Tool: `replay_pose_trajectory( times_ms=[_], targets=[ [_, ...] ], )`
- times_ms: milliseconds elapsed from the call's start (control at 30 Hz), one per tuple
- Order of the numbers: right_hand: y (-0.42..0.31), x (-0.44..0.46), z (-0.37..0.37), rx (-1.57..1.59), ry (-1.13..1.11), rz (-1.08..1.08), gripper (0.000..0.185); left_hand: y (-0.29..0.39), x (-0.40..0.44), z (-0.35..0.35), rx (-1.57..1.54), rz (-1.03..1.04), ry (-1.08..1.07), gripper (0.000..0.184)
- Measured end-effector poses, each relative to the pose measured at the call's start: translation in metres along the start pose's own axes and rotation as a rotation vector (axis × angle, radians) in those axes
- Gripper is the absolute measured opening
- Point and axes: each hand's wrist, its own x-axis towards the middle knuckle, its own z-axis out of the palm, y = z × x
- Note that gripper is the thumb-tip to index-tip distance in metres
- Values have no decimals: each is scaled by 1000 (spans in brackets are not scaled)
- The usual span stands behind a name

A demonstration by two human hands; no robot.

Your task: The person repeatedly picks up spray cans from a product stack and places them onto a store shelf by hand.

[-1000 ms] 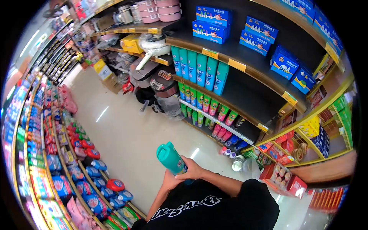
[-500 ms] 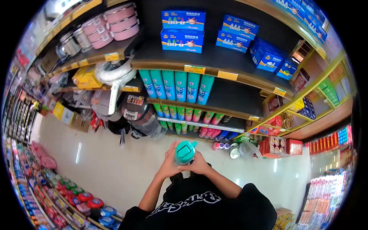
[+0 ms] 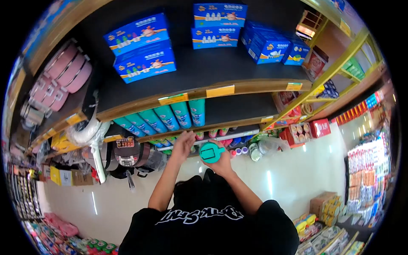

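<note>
Right hand (image 3: 222, 165), grip around teal-capped can (image 3: 211, 153), contents hidden, left hand (image 3: 183, 146) nearby, grip spread

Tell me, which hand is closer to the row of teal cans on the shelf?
Left. The left hand is open, just below the row of teal cans in the view; the right hand is lower and farther right, around a separate teal-topped can.

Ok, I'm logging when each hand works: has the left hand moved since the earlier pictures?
Yes. The left hand has come off the held teal can and shifted closer to the shelved teal cans.
</note>
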Motion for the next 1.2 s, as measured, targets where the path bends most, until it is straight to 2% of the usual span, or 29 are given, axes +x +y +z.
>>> replay_pose_trajectory(
  times_ms=[100,167,233,333,500,667,933,1033,1200],
  targets=[
    [5,7,2,-3,32,-47,64,5,46,3,-326,-5,104,29],
    [7,13,2,-26,32,-103,64,4,62,2,-394,-38,98,33],
    [9,16,9,4,63,-68,64,8,71,3,-475,-78,142,43],
    [10,25,22,20,127,-29,62,15,76,11,-414,-109,234,59],
    [9,38,38,-44,170,-68,61,21,93,7,-129,-161,248,56],
    [-5,48,41,-117,164,-87,61,28,107,-3,-127,-237,221,52],
    [-1,53,50,-27,155,-40,62,28,124,7,-22,-192,292,45],
    [-5,53,50,-96,165,-75,61,22,129,9,147,-176,341,43],
    [0,58,52,-92,152,-84,60,26,114,13,301,-207,294,47]
  ],
)
